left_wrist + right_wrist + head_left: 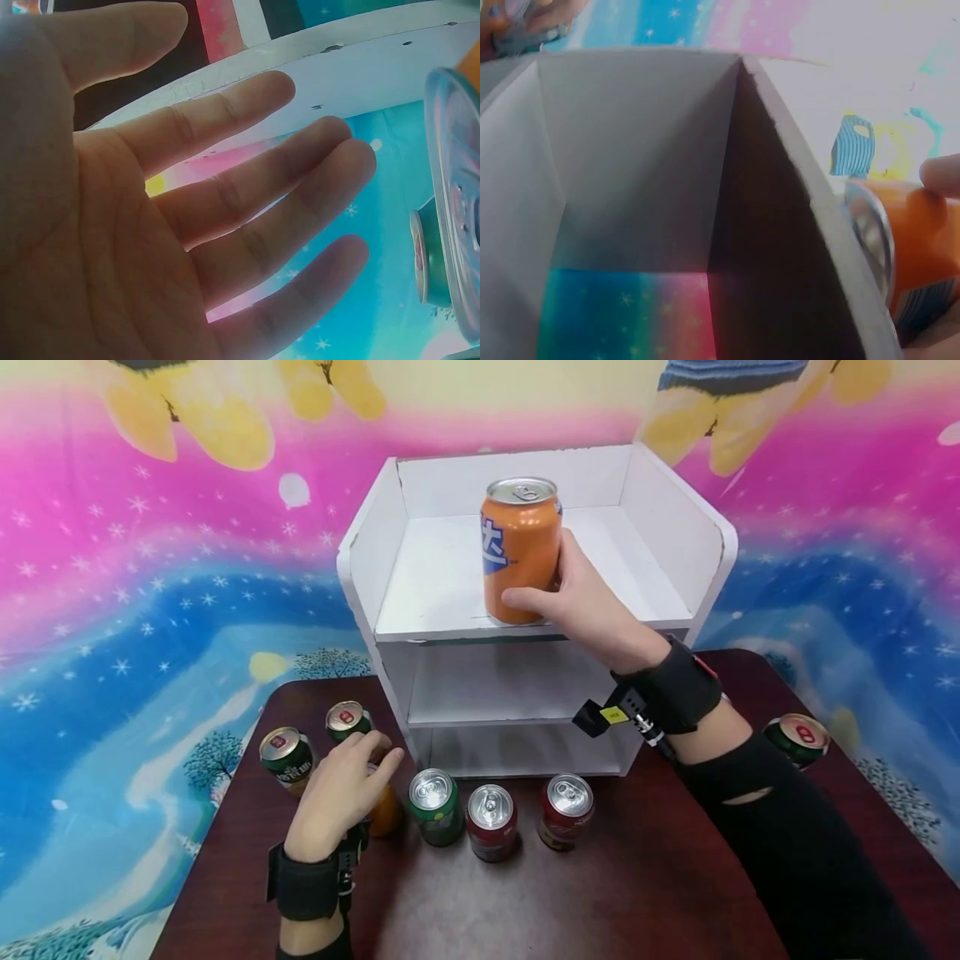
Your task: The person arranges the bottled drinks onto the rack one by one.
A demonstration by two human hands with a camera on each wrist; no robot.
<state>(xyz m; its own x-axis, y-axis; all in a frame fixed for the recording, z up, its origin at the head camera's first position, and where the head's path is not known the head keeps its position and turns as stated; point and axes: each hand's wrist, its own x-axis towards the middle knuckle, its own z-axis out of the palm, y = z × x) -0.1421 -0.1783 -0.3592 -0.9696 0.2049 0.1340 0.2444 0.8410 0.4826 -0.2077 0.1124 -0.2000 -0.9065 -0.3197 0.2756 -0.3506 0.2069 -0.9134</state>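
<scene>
My right hand (pixel 592 602) grips an orange soda can (pixel 520 560) from its right side, thumb across the front. The can is upright at the front edge of the white shelf unit's top board (pixel 442 585). In the right wrist view the same can (pixel 922 240) shows beside a shelf panel, with fingers around it. My left hand (pixel 341 793) is over the table at the left, holding nothing, its fingers extended in the left wrist view. Below it, another orange can (pixel 386 814) is partly hidden by the hand. A can's silver lid (pixel 457 187) appears beyond the fingertips.
A green can (pixel 437 814) and two dark red cans (pixel 491 827) (pixel 566 814) stand before the shelf unit. Two dark green cans (pixel 288 760) (pixel 348 718) are at the table's left, another (pixel 798 739) at the right. Two lower shelf boards (pixel 517 681) lie beneath the top one.
</scene>
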